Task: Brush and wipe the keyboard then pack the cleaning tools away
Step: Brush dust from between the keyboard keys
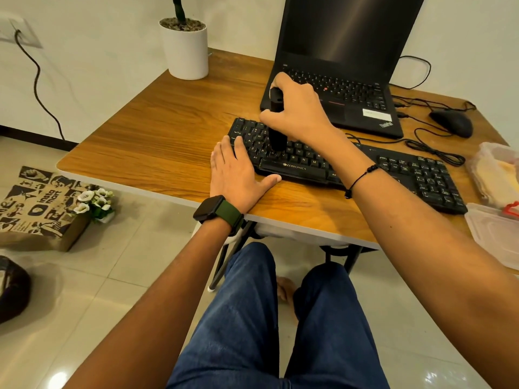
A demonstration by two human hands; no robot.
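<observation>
Plainly, the right hand [295, 108] has its fingers curled round a black brush [276, 122], held upright with its tip on the left-hand keys of the keyboard [351, 167], while the left hand [238, 172] lies flat with straight fingers on the keyboard's left end, steadying it. The keyboard sits near the table's [157, 127] front edge, before the laptop [342, 80]. Pressing too hard could pop a keycap, or push the keyboard towards that edge if the steadying hand lifts.

Black keyboard [393, 175] lies flat on the table; black brush [276, 136] stands upright on its keys.
</observation>
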